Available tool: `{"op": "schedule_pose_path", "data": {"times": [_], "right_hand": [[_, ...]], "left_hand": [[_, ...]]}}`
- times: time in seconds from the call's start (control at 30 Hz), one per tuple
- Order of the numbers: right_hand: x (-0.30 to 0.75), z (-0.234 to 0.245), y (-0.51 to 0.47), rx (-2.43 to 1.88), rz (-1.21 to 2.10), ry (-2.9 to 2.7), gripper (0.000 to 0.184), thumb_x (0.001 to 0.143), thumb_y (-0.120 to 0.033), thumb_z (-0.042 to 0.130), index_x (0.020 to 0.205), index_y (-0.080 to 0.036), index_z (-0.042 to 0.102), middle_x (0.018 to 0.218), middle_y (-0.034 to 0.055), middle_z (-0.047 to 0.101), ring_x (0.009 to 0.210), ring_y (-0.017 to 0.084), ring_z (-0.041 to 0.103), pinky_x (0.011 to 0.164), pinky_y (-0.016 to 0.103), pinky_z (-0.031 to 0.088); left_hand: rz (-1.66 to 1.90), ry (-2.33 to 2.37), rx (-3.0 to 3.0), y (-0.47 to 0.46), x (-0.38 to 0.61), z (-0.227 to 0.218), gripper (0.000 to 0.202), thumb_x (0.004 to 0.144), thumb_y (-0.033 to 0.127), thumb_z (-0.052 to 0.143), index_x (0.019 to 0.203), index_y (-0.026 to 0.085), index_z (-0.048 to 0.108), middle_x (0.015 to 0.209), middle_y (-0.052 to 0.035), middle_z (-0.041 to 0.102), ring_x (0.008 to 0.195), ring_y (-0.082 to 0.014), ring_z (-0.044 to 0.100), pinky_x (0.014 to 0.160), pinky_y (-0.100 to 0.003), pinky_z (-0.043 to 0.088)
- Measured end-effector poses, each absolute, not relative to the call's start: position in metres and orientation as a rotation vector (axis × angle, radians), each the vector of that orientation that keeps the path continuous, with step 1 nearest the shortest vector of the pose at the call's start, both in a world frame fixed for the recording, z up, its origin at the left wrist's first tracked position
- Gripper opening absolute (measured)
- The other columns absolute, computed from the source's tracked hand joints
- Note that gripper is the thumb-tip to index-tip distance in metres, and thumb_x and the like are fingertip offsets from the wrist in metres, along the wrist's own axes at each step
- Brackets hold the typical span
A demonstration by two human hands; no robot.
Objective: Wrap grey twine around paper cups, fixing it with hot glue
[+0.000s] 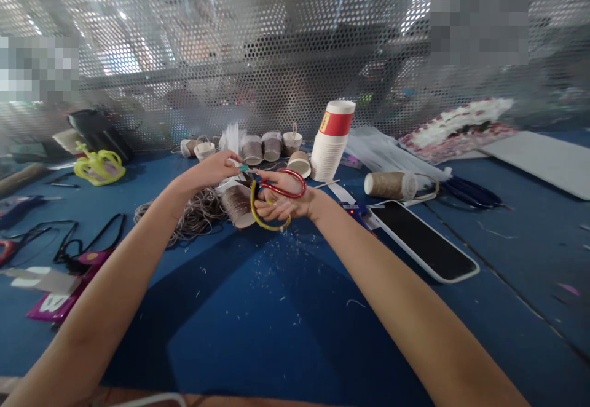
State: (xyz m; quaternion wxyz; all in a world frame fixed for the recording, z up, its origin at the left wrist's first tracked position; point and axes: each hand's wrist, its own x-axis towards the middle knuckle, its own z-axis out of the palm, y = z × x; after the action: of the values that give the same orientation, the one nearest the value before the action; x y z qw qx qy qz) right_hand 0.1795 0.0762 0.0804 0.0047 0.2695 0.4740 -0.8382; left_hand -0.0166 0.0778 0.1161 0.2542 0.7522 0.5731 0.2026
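My right hand (286, 197) is closed around a pair of scissors (303, 186) with one red and one yellow handle loop. Their blades point left and away from me, reaching close to the fingertips of my left hand (216, 168). That hand is pinched; a small teal spot shows at its fingertips, and what it grips is too small to make out. Just below the hands a paper cup wrapped in brown twine (238, 206) lies tilted, partly covered by the scissors. A heap of loose grey-brown twine (196, 217) lies left of the cup.
Several wrapped cups (271, 147) line the back, by a leaning stack of white paper cups (328, 152). A phone (426, 241) and another wrapped cup (389, 185) lie right. At left are a yellow crown (99, 167) and a purple packet (58, 302). Perforated metal (295, 44) stands behind.
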Motion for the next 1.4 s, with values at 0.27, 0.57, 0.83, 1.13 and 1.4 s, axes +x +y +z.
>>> {"op": "schedule_pose_path", "data": {"times": [0.27, 0.57, 0.83, 1.13, 1.4], "right_hand": [[0.207, 0.102, 0.066, 1.445, -1.611, 2.315, 0.063, 0.100, -0.062, 0.027, 0.071, -0.015, 0.058, 0.059, 0.0039, 0.058, 0.054, 0.012, 0.056, 0.050, 0.021, 0.046], [0.171, 0.096, 0.056, 1.693, -0.474, 2.548, 0.044, 0.095, -0.042, 0.046, 0.108, -0.007, 0.069, 0.111, 0.0252, 0.070, 0.098, 0.033, 0.069, 0.077, 0.036, 0.049], [0.158, 0.096, 0.041, 1.699, -0.259, 2.599, 0.041, 0.090, -0.033, 0.048, 0.112, -0.005, 0.069, 0.117, 0.0269, 0.069, 0.109, 0.037, 0.067, 0.083, 0.039, 0.051], [0.151, 0.083, 0.043, 1.758, -0.129, 2.654, 0.038, 0.092, -0.030, 0.048, 0.114, -0.007, 0.069, 0.116, 0.0245, 0.071, 0.110, 0.034, 0.068, 0.089, 0.038, 0.051], [0.148, 0.081, 0.044, 1.732, -0.078, 2.707, 0.037, 0.093, -0.030, 0.048, 0.114, -0.009, 0.069, 0.114, 0.0230, 0.072, 0.107, 0.033, 0.068, 0.088, 0.036, 0.051]], "left_hand": [[0.563, 1.587, 2.024, 0.074, -0.014, 0.119, 0.034, 0.083, 0.007, 0.048, 0.115, 0.008, 0.061, 0.058, 0.0061, 0.039, 0.055, -0.0120, 0.037, 0.056, -0.026, 0.028], [0.605, 1.580, 2.056, 0.079, -0.018, 0.118, 0.034, 0.080, 0.012, 0.050, 0.111, 0.011, 0.062, 0.061, 0.0041, 0.043, 0.055, -0.0121, 0.038, 0.057, -0.028, 0.030], [0.600, 1.583, 2.054, 0.083, -0.021, 0.113, 0.038, 0.080, 0.012, 0.048, 0.115, 0.011, 0.061, 0.062, 0.0033, 0.045, 0.053, -0.0113, 0.037, 0.054, -0.027, 0.028], [0.486, 1.579, 2.051, 0.072, -0.015, 0.124, 0.041, 0.078, 0.010, 0.049, 0.117, 0.010, 0.060, 0.063, 0.0025, 0.047, 0.053, -0.0113, 0.037, 0.054, -0.028, 0.029], [0.452, 1.506, 2.104, 0.074, -0.018, 0.122, 0.042, 0.077, 0.016, 0.050, 0.117, 0.014, 0.061, 0.072, -0.0017, 0.055, 0.064, -0.0151, 0.048, 0.061, -0.029, 0.037]]}}
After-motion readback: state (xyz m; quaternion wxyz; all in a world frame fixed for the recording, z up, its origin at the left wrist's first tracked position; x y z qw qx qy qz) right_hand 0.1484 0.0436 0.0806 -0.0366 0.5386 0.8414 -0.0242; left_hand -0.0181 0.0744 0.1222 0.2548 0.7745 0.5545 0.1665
